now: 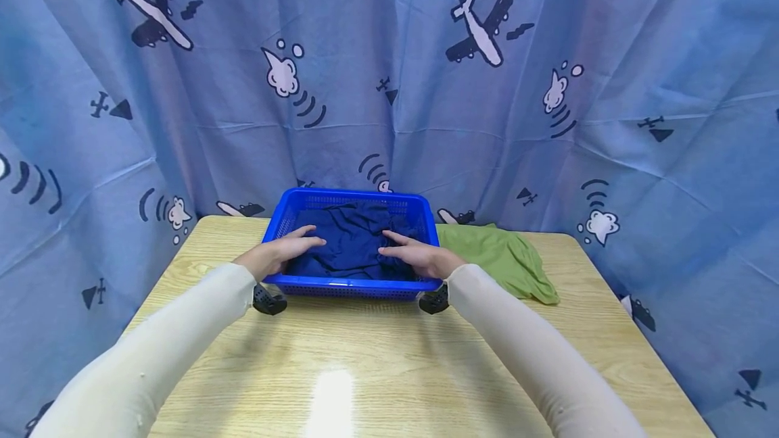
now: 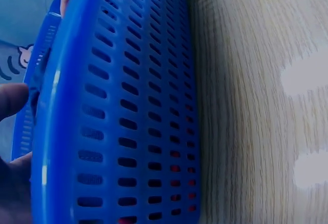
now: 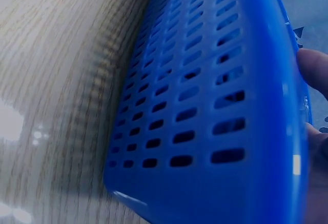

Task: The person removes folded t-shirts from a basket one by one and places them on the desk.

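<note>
A blue plastic basket point(image 1: 353, 283) with slotted walls stands on the table, dark navy cloth point(image 1: 349, 238) bunched inside it. Over its left end reaches my left hand point(image 1: 286, 249), fingers extended above the cloth. My right hand point(image 1: 420, 253) comes over the right end in the same way, its fingers pointing inward. Whether the fingertips touch the cloth I cannot tell. Both wrist views are mostly filled by the front wall of the basket point(image 2: 138, 101), with a bit of thumb point(image 3: 313, 70) beyond the rim. Spots of red show through the lower slots in the left wrist view.
Green cloth point(image 1: 499, 255) lies flat and wrinkled on the table to the right of the basket. The wooden table point(image 1: 365, 363) extends toward me, with a bright reflection on it. A blue curtain point(image 1: 341, 73) printed with airplanes hangs behind and at both sides.
</note>
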